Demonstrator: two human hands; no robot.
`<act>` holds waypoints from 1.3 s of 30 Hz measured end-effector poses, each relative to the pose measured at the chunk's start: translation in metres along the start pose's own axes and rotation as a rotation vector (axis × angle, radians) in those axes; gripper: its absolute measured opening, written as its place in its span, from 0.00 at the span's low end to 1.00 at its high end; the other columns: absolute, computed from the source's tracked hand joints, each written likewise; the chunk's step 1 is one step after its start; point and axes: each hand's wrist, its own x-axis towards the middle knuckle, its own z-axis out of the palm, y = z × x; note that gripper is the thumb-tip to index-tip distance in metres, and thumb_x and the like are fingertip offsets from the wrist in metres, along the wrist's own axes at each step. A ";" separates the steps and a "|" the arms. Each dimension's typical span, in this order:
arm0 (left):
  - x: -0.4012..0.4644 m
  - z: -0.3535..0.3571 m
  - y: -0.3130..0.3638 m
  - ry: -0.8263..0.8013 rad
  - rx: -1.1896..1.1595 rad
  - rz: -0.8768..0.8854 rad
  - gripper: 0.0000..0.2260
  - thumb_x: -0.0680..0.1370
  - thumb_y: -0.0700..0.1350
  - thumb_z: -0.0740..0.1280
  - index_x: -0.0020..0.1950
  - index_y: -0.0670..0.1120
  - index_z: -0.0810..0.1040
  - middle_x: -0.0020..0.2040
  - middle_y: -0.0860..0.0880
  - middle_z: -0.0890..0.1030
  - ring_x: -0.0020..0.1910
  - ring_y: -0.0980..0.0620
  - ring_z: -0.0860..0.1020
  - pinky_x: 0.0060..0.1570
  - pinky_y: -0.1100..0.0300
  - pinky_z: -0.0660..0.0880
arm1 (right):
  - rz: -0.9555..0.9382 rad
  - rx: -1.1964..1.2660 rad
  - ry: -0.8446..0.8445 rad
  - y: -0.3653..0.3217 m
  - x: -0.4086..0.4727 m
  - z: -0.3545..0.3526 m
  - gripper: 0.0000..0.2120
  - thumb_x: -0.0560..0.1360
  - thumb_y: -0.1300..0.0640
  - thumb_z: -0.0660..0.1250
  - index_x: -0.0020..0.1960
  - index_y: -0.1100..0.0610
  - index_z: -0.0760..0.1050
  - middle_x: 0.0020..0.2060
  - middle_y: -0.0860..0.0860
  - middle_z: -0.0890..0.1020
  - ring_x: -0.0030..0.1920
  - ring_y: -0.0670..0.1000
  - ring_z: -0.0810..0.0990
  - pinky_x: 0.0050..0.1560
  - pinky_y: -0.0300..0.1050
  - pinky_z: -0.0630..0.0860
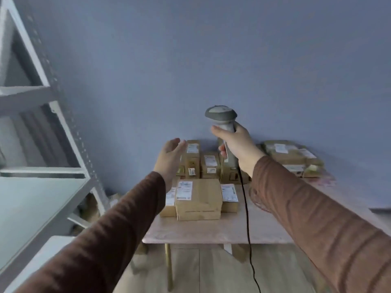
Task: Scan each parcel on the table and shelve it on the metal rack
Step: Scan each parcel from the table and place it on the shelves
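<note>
Right hand point(237, 144) grips scanner point(222, 117), left hand point(171, 157) fingers spread, empty: take the nearest parcel point(198, 197) label-up, aim square

parcels point(198, 198) on table point(211, 231), metal rack point(69, 144) left

text: none legible | parcels point(197, 197) carry white labels, blurred
</note>
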 end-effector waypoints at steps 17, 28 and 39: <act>0.097 0.241 -0.199 -0.060 0.107 -0.383 0.16 0.86 0.46 0.61 0.73 0.44 0.75 0.69 0.46 0.79 0.68 0.49 0.76 0.73 0.51 0.70 | 0.536 0.029 0.110 0.277 0.101 -0.177 0.10 0.77 0.50 0.76 0.49 0.55 0.80 0.34 0.52 0.84 0.25 0.46 0.78 0.27 0.39 0.72; 0.157 0.282 -0.300 -0.020 0.271 -0.546 0.24 0.86 0.42 0.58 0.82 0.41 0.59 0.78 0.39 0.70 0.75 0.40 0.71 0.75 0.44 0.67 | 0.710 0.013 0.186 0.392 0.142 -0.143 0.09 0.78 0.58 0.73 0.57 0.57 0.78 0.48 0.55 0.83 0.47 0.54 0.83 0.47 0.49 0.78; 0.197 0.308 -0.346 -0.027 0.489 -0.734 0.28 0.85 0.45 0.60 0.84 0.43 0.55 0.82 0.38 0.59 0.79 0.36 0.59 0.78 0.47 0.58 | 0.823 -0.049 0.226 0.454 0.163 -0.141 0.12 0.77 0.56 0.75 0.58 0.61 0.81 0.51 0.60 0.86 0.48 0.59 0.82 0.54 0.57 0.80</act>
